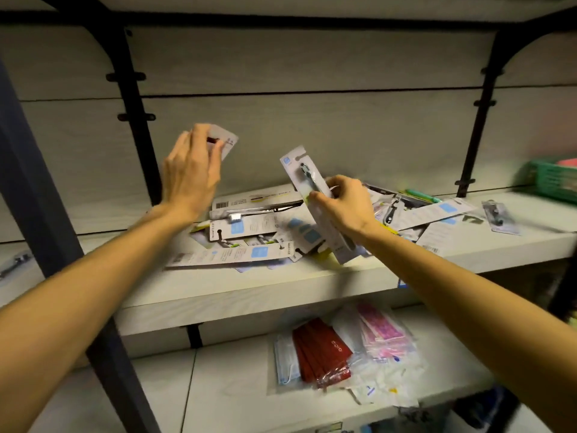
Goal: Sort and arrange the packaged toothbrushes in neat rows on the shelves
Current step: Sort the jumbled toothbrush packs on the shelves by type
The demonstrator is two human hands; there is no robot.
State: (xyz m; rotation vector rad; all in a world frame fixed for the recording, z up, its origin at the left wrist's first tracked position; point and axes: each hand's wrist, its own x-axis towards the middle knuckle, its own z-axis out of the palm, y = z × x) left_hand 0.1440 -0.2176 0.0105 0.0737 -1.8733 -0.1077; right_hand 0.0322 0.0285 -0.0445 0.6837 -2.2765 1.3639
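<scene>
A loose pile of packaged toothbrushes [249, 232] lies jumbled across the middle shelf [281, 285]. My left hand [190, 173] is raised above the pile's left end and holds a white-carded toothbrush pack [228, 142] upright against the back panel. My right hand [343, 204] grips another toothbrush pack [304, 173] with a dark brush, tilted with its top pointing up and left, just over the pile. One single pack [499, 217] lies apart at the shelf's right.
A green basket [552, 179] stands at the far right of the middle shelf. Black uprights [137, 120] and brackets flank the bay. The lower shelf [237, 379] holds bagged face masks and a red packet [321, 351]. A stray pack [14, 264] lies at the far left.
</scene>
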